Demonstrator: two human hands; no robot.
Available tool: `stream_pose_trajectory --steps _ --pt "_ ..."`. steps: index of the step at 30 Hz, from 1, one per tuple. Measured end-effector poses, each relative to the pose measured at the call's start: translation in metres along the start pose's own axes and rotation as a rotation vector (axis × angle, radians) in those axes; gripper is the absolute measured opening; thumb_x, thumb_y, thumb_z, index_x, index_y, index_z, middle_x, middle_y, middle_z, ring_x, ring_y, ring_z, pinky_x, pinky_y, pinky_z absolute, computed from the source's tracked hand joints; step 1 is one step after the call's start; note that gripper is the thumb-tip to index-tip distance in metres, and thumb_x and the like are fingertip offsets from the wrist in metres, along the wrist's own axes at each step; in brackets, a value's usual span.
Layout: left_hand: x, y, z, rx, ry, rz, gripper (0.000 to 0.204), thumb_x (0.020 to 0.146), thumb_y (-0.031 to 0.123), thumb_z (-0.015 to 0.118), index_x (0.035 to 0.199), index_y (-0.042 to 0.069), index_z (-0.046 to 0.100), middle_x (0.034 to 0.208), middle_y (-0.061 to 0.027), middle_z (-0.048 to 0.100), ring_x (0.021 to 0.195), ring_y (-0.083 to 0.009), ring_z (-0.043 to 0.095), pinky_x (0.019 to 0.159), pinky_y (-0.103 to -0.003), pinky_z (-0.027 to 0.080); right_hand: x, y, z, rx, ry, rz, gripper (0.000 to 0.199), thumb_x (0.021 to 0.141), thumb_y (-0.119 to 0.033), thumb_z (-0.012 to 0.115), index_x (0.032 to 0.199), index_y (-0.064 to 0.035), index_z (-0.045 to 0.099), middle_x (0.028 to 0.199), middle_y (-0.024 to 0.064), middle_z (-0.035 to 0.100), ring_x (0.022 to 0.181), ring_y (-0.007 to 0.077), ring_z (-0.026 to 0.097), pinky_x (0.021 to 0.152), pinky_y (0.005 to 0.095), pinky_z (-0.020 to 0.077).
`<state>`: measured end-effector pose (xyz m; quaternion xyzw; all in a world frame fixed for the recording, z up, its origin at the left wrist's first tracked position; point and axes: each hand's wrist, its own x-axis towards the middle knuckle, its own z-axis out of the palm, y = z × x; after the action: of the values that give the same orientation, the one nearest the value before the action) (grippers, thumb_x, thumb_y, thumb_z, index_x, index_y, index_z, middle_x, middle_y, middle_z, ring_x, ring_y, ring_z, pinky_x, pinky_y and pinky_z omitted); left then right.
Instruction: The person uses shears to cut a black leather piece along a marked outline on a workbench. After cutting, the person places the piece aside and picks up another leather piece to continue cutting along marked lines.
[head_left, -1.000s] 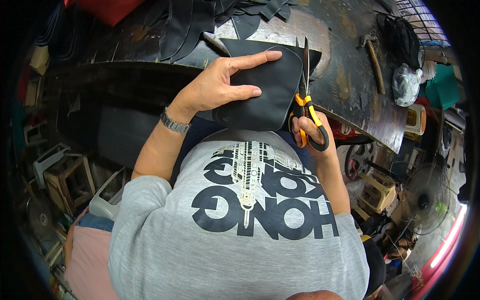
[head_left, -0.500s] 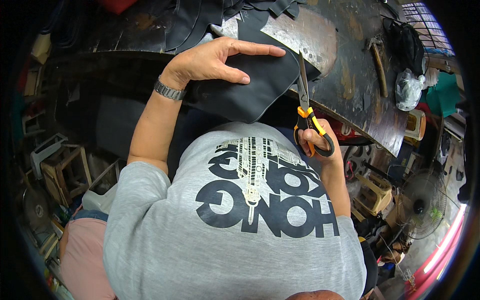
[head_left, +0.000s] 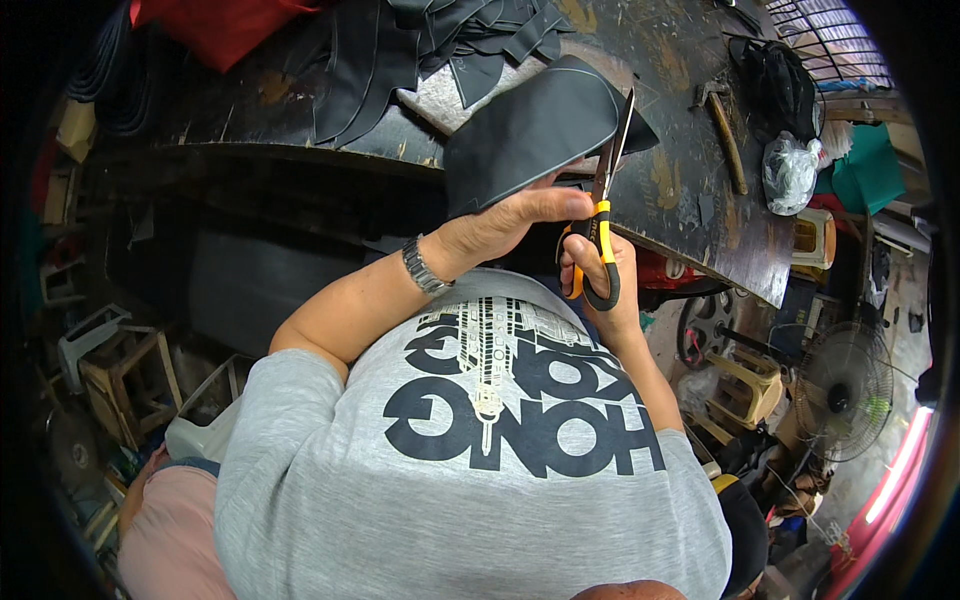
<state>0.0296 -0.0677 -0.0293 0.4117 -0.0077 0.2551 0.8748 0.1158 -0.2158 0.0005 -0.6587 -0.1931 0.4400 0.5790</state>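
My left hand [head_left: 500,228] grips a black, leather-like piece [head_left: 535,130] at its near edge. Its thumb shows on the near side, close to the scissors' pivot, while the other fingers are mostly hidden beneath the sheet. In my right hand [head_left: 618,275] are scissors [head_left: 607,185] with yellow and black handles, my fingers through the loops. The blades point away from me along the right edge of the piece. A dark pointed corner of material shows just right of the blades; whether it joins the piece I cannot tell.
Beyond the piece, several black cut pieces [head_left: 375,70] heap on the dark worktable [head_left: 680,170]. A hammer [head_left: 728,145] and a clear plastic bag [head_left: 790,175] lie to the right. A fan [head_left: 845,390] and a wooden stool [head_left: 750,385] stand lower right. Someone in pink [head_left: 172,530] is at lower left.
My left hand has gone from lying spread over the piece to gripping its near edge beside the scissors. The piece has turned and shifted away from me. The scissors have moved slightly left.
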Motion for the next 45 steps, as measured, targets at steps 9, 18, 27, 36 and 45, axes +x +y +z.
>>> stream_pose_trajectory --steps 9,18,27,36,45 --pt "0.025 0.004 0.027 -0.238 0.336 -0.106 0.024 0.1 0.012 0.049 0.12 0.0 0.059 0.121 -0.0111 0.063 0.113 -0.0182 0.06 0.103 -0.033 0.045 0.013 0.006 -0.008 0.198 -0.111 -0.059 0.046 0.083 -0.045 0.073 0.092 -0.0016 0.06 0.076 0.0049 0.059 0.066 0.012 0.059 0.06 0.0247 0.0484" --pt "0.009 -0.005 0.022 0.001 0.247 -0.277 0.033 0.105 0.025 0.041 0.123 0.003 0.056 0.129 -0.0116 0.058 0.126 -0.0191 0.052 0.083 -0.022 0.05 0.013 0.016 -0.001 0.246 -0.095 -0.142 0.055 0.082 -0.054 0.071 0.092 -0.0019 0.057 0.074 0.0034 0.057 0.065 0.0111 0.056 0.059 0.0232 0.0479" --pt "0.012 -0.01 0.005 0.154 0.1 0.063 0.032 0.103 0.014 0.044 0.127 -0.004 0.053 0.108 -0.007 0.061 0.118 -0.0255 0.06 0.089 -0.019 0.045 0.007 0.02 -0.016 0.169 -0.096 -0.04 0.036 0.084 -0.037 0.073 0.079 -0.0042 0.058 0.064 0.0016 0.054 0.049 0.0079 0.053 0.044 0.0211 0.0434" --pt "0.013 -0.007 -0.003 0.173 0.178 -0.11 0.026 0.103 0.012 0.046 0.117 -0.005 0.06 0.103 -0.0048 0.062 0.116 -0.0249 0.061 0.088 -0.019 0.046 -0.001 0.024 -0.022 0.088 -0.034 0.06 0.026 0.086 -0.025 0.071 0.077 -0.0039 0.059 0.059 0.0025 0.054 0.044 0.0091 0.051 0.039 0.0211 0.0403" --pt "0.006 -0.01 0.002 0.078 0.177 -0.092 0.026 0.1 0.01 0.051 0.121 -0.003 0.058 0.115 -0.0096 0.063 0.105 -0.023 0.064 0.096 -0.032 0.052 0.01 0.016 -0.017 0.182 -0.05 0.004 0.043 0.085 -0.044 0.069 0.085 -0.0025 0.059 0.069 0.0046 0.058 0.059 0.0121 0.057 0.057 0.0252 0.0489"
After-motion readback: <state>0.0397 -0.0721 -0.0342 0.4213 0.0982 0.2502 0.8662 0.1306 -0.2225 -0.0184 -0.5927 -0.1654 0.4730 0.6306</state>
